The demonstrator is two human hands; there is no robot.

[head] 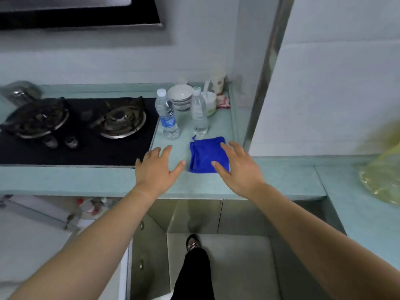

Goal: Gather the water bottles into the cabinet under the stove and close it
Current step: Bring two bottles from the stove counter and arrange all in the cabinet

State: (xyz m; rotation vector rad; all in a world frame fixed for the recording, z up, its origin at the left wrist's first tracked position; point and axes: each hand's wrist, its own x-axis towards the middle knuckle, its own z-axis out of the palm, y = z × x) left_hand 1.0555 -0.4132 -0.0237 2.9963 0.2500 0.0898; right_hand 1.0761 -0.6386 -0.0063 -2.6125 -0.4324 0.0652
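Two clear water bottles stand upright on the pale green counter [86,180] right of the stove: one with a blue label [167,114] and one with a green cap [199,111]. My left hand [157,167] hovers over the counter's front, fingers spread, empty, a little short of the labelled bottle. My right hand [237,165] is spread too, over the right edge of a blue cloth [205,155]. Below the stove an open cabinet door [32,213] swings out to the left, and several small bottles [91,205] show inside.
A black two-burner gas stove [75,131] fills the counter's left. Stacked bowls [180,97], a paper cup [217,82] and a small packet [223,101] sit behind the bottles. A yellow plastic bag [383,174] lies at far right. My foot [192,245] stands by the steel cabinet fronts.
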